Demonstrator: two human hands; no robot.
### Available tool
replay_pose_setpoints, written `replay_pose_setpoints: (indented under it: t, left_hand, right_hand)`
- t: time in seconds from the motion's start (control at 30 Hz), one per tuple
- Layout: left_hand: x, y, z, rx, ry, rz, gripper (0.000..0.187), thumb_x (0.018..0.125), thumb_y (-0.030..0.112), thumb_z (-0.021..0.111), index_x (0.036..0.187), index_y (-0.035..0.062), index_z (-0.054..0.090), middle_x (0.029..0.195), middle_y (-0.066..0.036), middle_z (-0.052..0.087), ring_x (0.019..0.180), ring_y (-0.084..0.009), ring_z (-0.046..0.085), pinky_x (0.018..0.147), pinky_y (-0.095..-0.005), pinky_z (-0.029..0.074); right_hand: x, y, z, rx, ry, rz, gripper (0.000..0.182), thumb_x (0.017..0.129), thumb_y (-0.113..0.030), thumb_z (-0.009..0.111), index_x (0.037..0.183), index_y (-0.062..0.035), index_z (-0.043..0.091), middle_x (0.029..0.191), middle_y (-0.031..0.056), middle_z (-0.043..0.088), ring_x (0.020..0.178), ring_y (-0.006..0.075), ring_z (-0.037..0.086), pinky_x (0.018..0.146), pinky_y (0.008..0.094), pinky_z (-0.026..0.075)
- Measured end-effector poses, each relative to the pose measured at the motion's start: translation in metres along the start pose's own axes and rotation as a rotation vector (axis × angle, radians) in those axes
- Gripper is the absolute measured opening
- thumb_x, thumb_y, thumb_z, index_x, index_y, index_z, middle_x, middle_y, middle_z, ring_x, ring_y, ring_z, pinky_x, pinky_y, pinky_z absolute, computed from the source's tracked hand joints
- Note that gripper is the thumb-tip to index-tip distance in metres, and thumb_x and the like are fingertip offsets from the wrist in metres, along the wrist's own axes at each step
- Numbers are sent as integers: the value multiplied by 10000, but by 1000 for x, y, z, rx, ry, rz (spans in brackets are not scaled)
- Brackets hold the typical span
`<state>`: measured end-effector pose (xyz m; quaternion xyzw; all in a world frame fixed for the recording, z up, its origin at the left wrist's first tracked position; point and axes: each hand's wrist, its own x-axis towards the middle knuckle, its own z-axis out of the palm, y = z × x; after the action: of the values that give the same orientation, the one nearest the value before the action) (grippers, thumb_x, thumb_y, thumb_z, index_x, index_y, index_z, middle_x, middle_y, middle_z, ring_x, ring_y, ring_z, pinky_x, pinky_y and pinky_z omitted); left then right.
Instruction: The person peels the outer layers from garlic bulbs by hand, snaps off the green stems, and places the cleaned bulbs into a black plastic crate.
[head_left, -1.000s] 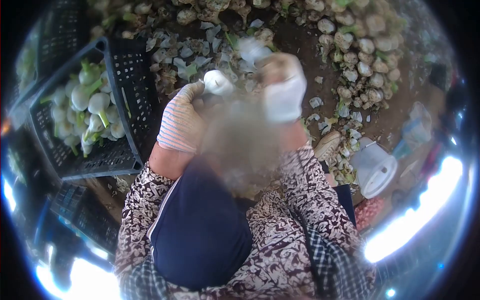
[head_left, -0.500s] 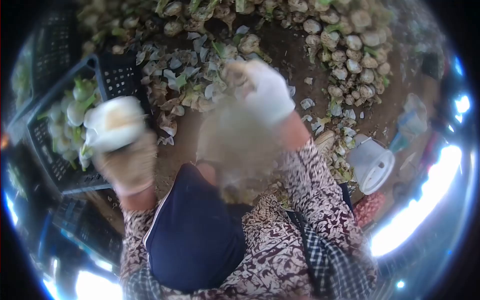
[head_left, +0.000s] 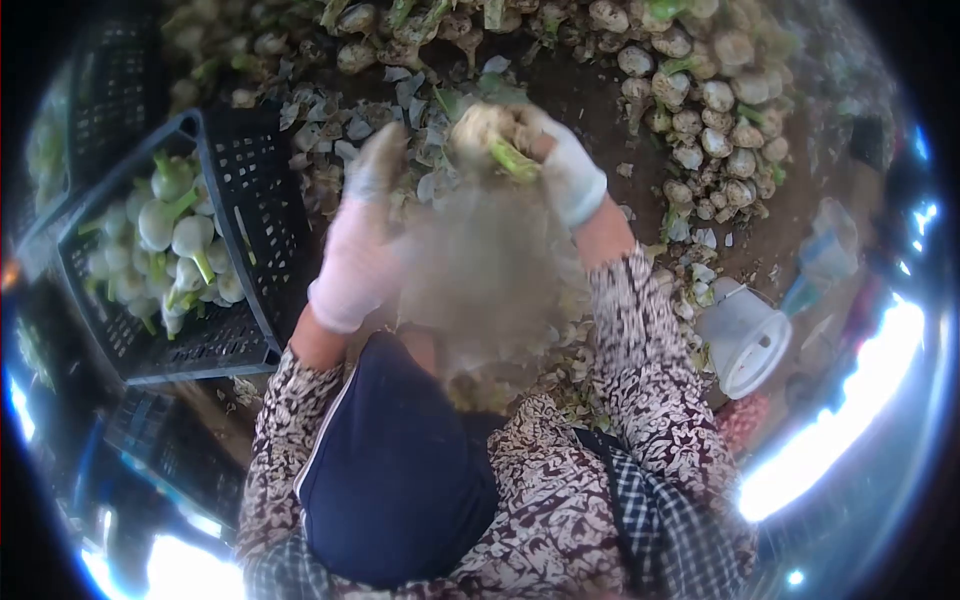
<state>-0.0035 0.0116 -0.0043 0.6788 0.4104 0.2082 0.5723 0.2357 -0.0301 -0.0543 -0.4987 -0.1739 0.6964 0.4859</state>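
Observation:
My right hand [head_left: 572, 178], in a whitish glove, grips a dirty brownish-white bulb [head_left: 485, 132] with a short green stem. My left hand [head_left: 362, 235], gloved too, is raised to the left of that bulb. Its fingers are stretched out with nothing in them, and they are apart from the bulb. Peeled white bulbs [head_left: 192, 237] with green stems lie in a dark plastic crate [head_left: 255, 215] left of my left hand. A grey smear blurs the middle of the view below the bulb.
Unpeeled bulbs [head_left: 717, 133] are heaped at the far side and to the right. Loose skins [head_left: 415, 100] litter the ground beyond my hands. A white bucket [head_left: 745, 335] lies tilted at the right, with a clear plastic bag [head_left: 830, 240] past it.
My left hand has moved from the crate to the right, and the white bulb it held is gone from it. My right hand has turned, and its bulb shows more plainly.

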Motion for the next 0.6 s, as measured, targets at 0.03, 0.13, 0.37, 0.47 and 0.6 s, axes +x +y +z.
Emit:
replay_pose_setpoints:
  t: [0.03,0.13,0.37,0.47,0.6]
  left_hand:
    - [3,-8,5,-93,-93,18,864,857,203,745,1536,37,238,1522,-155,376,1377,-294,414,1139,-424,356]
    - [-1,-3,12,-354,-133,15,909,806,156,808,1525,56,260,1491,-145,413,1347,-264,447,1125,-407,380]
    - [-17,-5,15,83,92,170,866,687,32,860,1426,88,412,1372,-141,488,1243,-276,532,1046,-386,463]
    - [-13,5,15,255,93,316,885,627,5,871,1395,141,453,1343,-164,503,1188,-325,566,1011,-392,482]
    - [-16,5,7,315,73,338,870,619,36,889,1375,128,469,1334,-162,515,1181,-323,571,986,-393,496]
  right_hand:
    - [-9,19,7,362,-48,126,548,934,-251,627,1386,15,467,1255,170,603,1009,275,667,764,357,602]
    - [-43,25,47,34,-39,-72,527,954,-214,616,1401,22,467,1236,139,618,1011,200,650,808,282,553]
    - [-64,4,70,51,133,-14,591,856,-237,783,1319,36,535,1148,97,650,1017,151,620,911,284,501]
    - [-65,8,80,228,130,-81,637,808,-248,837,1296,46,552,1184,117,647,1057,160,620,941,299,501]
    - [-71,6,76,282,41,-29,686,805,-242,838,1332,62,522,1236,132,628,1109,177,608,976,322,495]
